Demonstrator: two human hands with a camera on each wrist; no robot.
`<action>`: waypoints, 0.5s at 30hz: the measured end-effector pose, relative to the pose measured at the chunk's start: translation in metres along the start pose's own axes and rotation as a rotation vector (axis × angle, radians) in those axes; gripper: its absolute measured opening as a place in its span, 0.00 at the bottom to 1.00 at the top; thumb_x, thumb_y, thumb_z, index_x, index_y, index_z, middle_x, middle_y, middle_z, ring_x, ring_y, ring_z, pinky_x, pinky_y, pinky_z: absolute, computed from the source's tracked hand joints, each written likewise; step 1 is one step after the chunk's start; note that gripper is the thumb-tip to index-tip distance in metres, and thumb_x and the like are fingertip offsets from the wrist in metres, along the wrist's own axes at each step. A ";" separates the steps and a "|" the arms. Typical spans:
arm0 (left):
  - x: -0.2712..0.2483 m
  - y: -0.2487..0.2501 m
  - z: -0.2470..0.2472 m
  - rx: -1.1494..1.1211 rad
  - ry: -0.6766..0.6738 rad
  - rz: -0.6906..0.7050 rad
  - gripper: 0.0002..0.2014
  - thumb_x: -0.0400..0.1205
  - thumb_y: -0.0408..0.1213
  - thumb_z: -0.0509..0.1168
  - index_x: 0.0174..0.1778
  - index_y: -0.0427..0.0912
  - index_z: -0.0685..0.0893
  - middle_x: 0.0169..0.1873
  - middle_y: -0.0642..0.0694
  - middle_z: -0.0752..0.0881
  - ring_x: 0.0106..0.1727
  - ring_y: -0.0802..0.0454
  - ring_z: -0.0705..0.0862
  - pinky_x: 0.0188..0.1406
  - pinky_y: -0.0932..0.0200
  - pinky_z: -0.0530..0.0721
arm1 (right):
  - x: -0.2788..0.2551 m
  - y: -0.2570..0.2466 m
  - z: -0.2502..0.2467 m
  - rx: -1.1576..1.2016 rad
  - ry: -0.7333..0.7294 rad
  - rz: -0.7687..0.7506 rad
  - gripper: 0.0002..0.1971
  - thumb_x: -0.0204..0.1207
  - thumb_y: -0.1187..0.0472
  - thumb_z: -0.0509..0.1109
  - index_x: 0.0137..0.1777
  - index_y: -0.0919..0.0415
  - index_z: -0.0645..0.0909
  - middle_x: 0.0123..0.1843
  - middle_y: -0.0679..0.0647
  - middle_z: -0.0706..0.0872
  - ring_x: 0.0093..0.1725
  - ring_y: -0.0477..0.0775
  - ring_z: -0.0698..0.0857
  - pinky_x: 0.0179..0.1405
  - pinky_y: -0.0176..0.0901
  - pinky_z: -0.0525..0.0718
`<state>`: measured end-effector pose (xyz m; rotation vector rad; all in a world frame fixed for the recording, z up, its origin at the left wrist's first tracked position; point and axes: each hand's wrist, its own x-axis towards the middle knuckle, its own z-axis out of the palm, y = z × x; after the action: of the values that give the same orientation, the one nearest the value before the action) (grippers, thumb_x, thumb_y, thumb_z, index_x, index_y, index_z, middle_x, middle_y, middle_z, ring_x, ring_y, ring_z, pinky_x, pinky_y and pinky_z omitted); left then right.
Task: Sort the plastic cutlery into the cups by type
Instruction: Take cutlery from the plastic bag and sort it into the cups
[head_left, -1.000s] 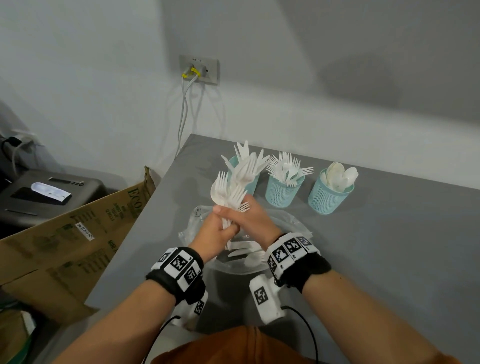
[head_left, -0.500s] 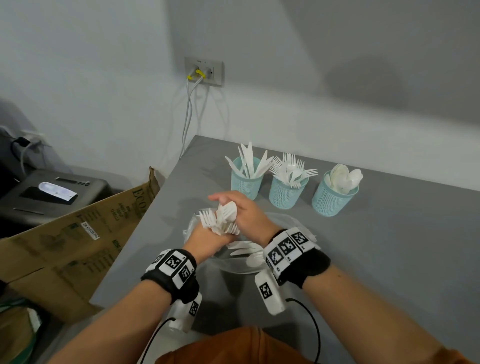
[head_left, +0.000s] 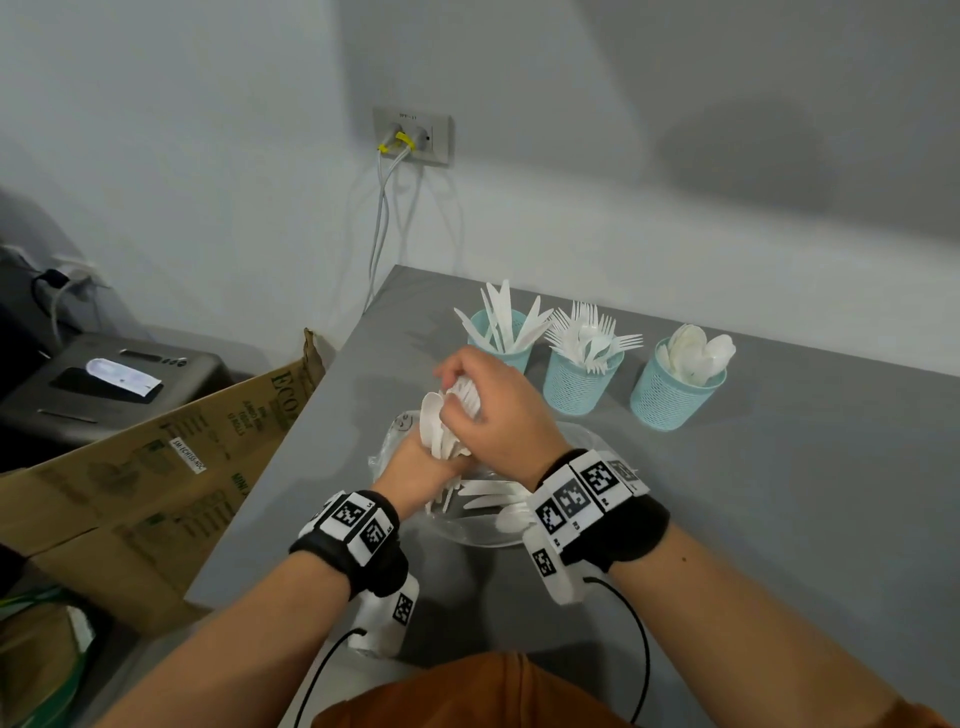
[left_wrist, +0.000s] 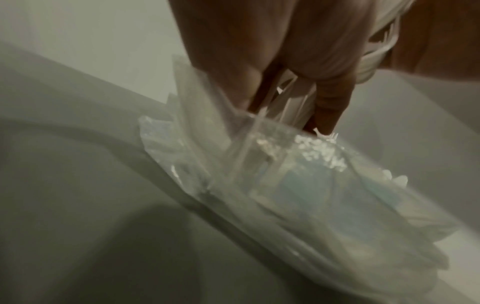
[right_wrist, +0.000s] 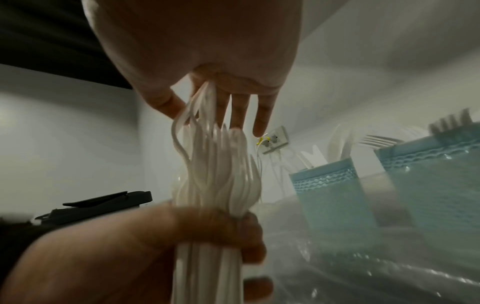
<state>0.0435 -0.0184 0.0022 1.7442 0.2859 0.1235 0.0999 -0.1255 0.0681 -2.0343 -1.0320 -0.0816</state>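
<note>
My left hand (head_left: 421, 462) grips a bundle of white plastic cutlery (head_left: 441, 426) by the handles, just above a clear plastic bag (head_left: 384, 452). My right hand (head_left: 483, 410) curls over the bundle's tops. In the right wrist view its thumb and fingers (right_wrist: 259, 115) pinch some fork and spoon heads of the bundle (right_wrist: 221, 174), with the left hand (right_wrist: 182, 232) below. Three teal mesh cups stand behind: knives (head_left: 498, 348), forks (head_left: 579, 384), spoons (head_left: 675, 400). Loose cutlery (head_left: 493, 493) lies in the bag. The left wrist view shows my left hand (left_wrist: 285, 98) round the handles over the bag (left_wrist: 285, 185).
The grey table (head_left: 779, 519) ends at its left edge near my left arm. A cardboard box (head_left: 156, 467) and a dark machine (head_left: 104, 379) sit beyond that edge. A wall socket with cables (head_left: 410, 135) is behind the cups.
Both hands have come down with the bundle from in front of the cups toward the bag. My right hand has shifted from the handles up over the bundle's heads.
</note>
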 end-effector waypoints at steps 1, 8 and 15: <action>0.001 -0.001 0.000 -0.019 0.017 0.012 0.15 0.72 0.20 0.71 0.44 0.45 0.82 0.33 0.52 0.87 0.34 0.64 0.86 0.32 0.70 0.82 | -0.003 0.001 0.002 0.010 -0.008 0.011 0.10 0.74 0.59 0.63 0.54 0.54 0.77 0.54 0.48 0.85 0.56 0.49 0.82 0.58 0.52 0.80; -0.001 0.000 -0.001 0.089 -0.059 0.102 0.15 0.78 0.19 0.62 0.45 0.46 0.77 0.36 0.52 0.80 0.35 0.76 0.82 0.34 0.77 0.79 | -0.019 0.009 0.018 -0.017 -0.222 -0.022 0.30 0.80 0.57 0.63 0.81 0.50 0.59 0.80 0.46 0.67 0.78 0.43 0.64 0.79 0.44 0.64; 0.004 -0.005 -0.007 0.107 -0.087 0.056 0.14 0.77 0.38 0.68 0.58 0.51 0.81 0.49 0.40 0.88 0.51 0.43 0.88 0.51 0.40 0.88 | -0.019 0.013 0.019 0.280 -0.111 0.253 0.37 0.75 0.51 0.73 0.81 0.49 0.58 0.77 0.47 0.68 0.73 0.38 0.68 0.73 0.37 0.68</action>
<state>0.0445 -0.0096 -0.0015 1.8593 0.1830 0.0731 0.0908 -0.1283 0.0400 -1.9090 -0.7943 0.2950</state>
